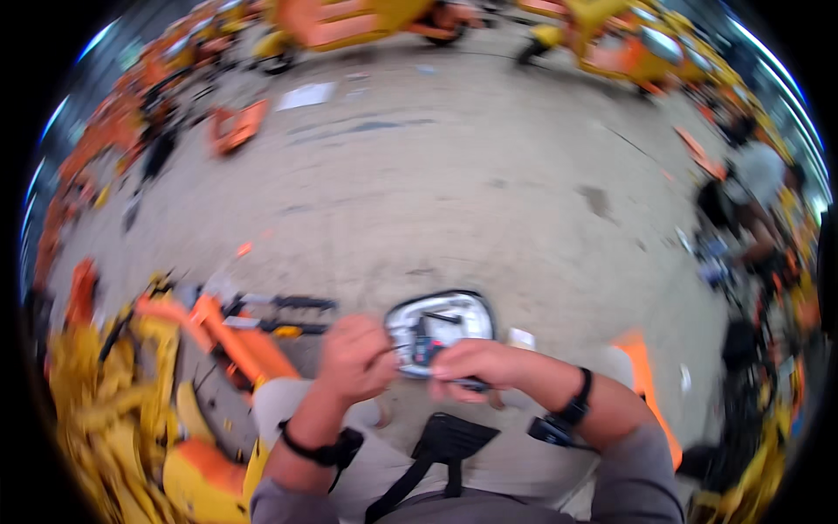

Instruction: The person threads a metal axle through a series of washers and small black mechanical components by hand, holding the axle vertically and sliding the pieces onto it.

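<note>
Holds both bare hands at lower centre of the frame, close to a rounded, black-rimmed shell [478, 320] with a glossy silver-white hollow, set on scuffed grey concrete floor [524, 210]. Shows a small reddish mark on a dark block [424, 332] inside the shell, too blurred to read. Clamps the right hand [476, 362] with fingers around a small dark object [473, 384]. Curls the left hand [356, 356] with fingers together; cannot tell what, if anything, is gripped. Includes smooth, curved yellow panels [113, 402] at lower left.
</note>
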A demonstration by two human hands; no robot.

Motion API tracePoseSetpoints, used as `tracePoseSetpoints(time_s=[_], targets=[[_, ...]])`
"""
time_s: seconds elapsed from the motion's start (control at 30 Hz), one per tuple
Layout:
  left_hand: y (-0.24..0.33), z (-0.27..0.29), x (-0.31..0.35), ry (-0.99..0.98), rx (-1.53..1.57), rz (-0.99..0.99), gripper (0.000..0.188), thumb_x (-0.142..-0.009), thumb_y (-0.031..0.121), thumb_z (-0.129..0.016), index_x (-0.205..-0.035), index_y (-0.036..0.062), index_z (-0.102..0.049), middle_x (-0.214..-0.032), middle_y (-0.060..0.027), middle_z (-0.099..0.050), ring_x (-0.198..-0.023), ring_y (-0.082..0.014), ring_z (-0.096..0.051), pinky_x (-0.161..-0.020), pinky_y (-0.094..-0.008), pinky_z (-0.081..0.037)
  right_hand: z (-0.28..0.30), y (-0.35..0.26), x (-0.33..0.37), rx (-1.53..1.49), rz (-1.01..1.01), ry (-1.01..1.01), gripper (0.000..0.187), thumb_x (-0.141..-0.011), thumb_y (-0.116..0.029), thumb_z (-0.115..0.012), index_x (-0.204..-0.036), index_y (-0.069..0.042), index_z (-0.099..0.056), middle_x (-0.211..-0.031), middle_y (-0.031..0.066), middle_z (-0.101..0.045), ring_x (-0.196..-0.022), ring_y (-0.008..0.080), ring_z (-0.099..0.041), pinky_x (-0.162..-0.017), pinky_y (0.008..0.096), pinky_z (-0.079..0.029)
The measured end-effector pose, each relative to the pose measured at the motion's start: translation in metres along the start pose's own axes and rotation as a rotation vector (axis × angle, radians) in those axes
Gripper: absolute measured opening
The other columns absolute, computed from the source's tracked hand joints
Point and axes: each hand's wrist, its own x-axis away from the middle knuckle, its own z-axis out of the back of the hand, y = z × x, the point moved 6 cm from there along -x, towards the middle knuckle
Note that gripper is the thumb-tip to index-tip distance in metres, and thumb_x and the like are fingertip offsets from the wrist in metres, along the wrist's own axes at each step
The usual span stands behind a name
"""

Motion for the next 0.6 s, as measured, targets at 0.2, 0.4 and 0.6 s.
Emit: tracePoseSetpoints(time_s=[0.2,0.4,0.6], targets=[[-0.019,0.008,0.026,-0.014,-0.142,0.305,0.043,-0.097,0.021,-0.044,-0.058,0.0015,-0.044,-0.056,-0.0142,-0.043,-0.052,-0.0342,-0.044,-0.051,-0.0449,-0.030,-0.014,0.002,-0.032,0.084,-0.005,-0.090,0.040,-0.098,-0.034,-0.056,-0.082,0.001,-0.063,-0.051,0.0009,-0.046,-0.041,0.0118,-0.044,-0.043,0.0283,-0.035],[-0.032,-0.012,0.040,-0.012,-0.229,0.365,0.045,-0.103,0.017,-0.044,-0.062,-0.0020,-0.042,-0.054,-0.0160,-0.041,-0.050,-0.0330,-0.039,-0.052,-0.0455,-0.025,-0.008,0.006,-0.021,0.388,-0.006,0.146,0.048,-0.097,-0.046,-0.055,-0.076,-0.003,-0.064,-0.054,0.0044,-0.052,-0.040,0.0148,-0.047,-0.040,0.0325,-0.037],[-0.062,-0.006,0.062,-0.047,-0.268,0.521,0.045,-0.105,0.023,-0.044,-0.067,-0.0017,-0.048,-0.062,-0.0127,-0.046,-0.058,-0.0266,-0.041,-0.057,-0.0419,-0.031,-0.002,0.010,-0.042,0.537,0.199,0.266,0.057,-0.099,-0.049,-0.049,-0.070,-0.002,-0.065,-0.060,0.0096,-0.062,-0.053,0.0244,-0.058,-0.056,0.0400,-0.048]])
